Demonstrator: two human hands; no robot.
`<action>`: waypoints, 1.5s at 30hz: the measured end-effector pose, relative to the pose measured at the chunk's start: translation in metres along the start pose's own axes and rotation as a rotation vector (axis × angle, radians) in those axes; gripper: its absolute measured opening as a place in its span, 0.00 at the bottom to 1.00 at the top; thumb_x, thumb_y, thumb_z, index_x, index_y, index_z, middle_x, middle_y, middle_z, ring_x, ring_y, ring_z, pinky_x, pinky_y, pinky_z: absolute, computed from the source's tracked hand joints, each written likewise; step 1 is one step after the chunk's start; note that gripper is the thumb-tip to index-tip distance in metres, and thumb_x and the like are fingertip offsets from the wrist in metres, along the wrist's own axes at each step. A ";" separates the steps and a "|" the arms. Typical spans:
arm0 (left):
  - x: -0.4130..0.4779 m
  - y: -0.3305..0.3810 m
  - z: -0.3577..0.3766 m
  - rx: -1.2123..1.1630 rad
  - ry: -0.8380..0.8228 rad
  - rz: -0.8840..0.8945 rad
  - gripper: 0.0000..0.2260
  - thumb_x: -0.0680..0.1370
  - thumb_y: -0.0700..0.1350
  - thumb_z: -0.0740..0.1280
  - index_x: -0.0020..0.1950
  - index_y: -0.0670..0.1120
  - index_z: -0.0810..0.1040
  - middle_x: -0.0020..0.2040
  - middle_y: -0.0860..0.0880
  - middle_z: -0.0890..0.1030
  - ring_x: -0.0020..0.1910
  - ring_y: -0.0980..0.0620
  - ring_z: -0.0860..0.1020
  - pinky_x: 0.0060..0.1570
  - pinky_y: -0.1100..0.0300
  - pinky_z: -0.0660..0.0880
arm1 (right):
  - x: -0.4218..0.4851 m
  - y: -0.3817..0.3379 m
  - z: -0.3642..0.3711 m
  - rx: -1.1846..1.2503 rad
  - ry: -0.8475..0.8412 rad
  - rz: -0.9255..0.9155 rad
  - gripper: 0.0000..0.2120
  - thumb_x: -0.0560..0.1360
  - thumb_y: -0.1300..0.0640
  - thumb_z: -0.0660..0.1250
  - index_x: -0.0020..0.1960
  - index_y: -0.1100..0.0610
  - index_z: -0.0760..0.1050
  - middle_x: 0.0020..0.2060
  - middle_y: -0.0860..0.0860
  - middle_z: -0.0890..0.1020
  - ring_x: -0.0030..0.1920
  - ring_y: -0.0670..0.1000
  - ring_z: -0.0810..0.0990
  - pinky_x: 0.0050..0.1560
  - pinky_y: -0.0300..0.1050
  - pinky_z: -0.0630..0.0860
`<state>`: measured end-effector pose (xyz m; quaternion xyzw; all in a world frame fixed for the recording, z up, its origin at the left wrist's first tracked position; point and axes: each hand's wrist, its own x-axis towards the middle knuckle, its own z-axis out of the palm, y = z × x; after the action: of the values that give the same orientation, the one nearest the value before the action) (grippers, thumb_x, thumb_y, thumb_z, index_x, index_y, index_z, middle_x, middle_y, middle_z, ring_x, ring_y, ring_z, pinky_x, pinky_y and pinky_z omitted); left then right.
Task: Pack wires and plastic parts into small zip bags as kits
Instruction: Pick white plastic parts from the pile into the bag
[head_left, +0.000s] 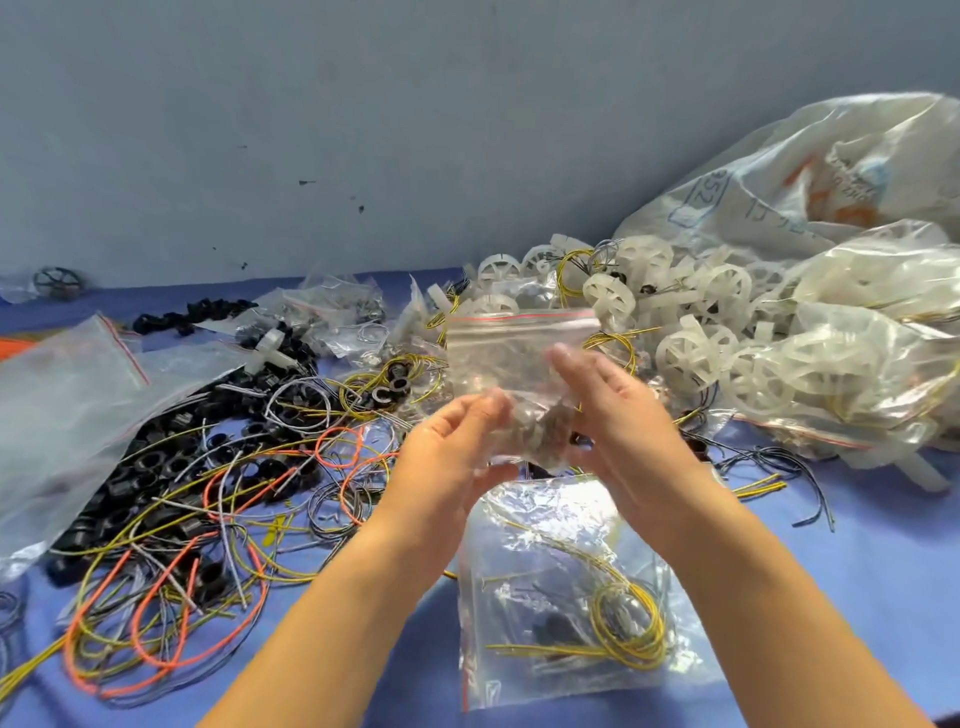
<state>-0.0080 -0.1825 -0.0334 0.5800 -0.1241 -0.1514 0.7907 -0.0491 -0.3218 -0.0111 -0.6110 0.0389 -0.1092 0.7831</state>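
Observation:
I hold a small clear zip bag (511, 353) with a red strip along its top, raised above the table. My left hand (457, 447) grips its lower left part, thumb and fingers curled on it. My right hand (618, 415) holds its right side with the fingers laid along the plastic. Dark parts sit in the bottom of the bag. A packed zip bag (566, 597) with yellow wire and a black part lies flat under my forearms. Loose wires (218, 530) in orange, yellow, grey and black are spread at the left among black plastic rings (166, 467).
White plastic wheels (696, 312) are heaped at the right, some in large clear bags (857, 364). A big printed sack (810, 176) leans on the grey wall. A large clear bag (67, 415) lies at the left. Small filled zip bags (332, 312) sit at the back on the blue cloth (857, 571).

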 end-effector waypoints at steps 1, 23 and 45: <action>0.000 0.000 0.000 -0.056 0.019 0.013 0.09 0.80 0.46 0.65 0.54 0.42 0.79 0.51 0.43 0.83 0.47 0.50 0.80 0.39 0.63 0.77 | -0.002 0.004 0.003 -0.016 -0.065 0.058 0.14 0.77 0.50 0.68 0.58 0.57 0.77 0.49 0.55 0.85 0.46 0.51 0.84 0.43 0.48 0.81; 0.000 -0.002 -0.007 -0.234 -0.497 -0.188 0.19 0.80 0.56 0.64 0.67 0.48 0.77 0.61 0.44 0.80 0.58 0.47 0.79 0.56 0.53 0.77 | -0.024 -0.028 0.010 -0.478 -0.063 -0.325 0.14 0.76 0.64 0.69 0.52 0.45 0.83 0.44 0.48 0.86 0.43 0.51 0.85 0.44 0.48 0.82; 0.005 0.017 -0.017 0.058 -0.123 0.112 0.10 0.74 0.51 0.73 0.48 0.45 0.85 0.48 0.46 0.85 0.48 0.47 0.83 0.54 0.50 0.77 | -0.016 -0.019 0.005 -0.276 -0.031 -0.241 0.06 0.72 0.50 0.71 0.47 0.50 0.83 0.40 0.50 0.85 0.40 0.46 0.81 0.40 0.36 0.78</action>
<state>0.0047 -0.1645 -0.0226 0.5844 -0.2090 -0.1388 0.7717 -0.0660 -0.3181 0.0070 -0.7145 -0.0321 -0.1866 0.6735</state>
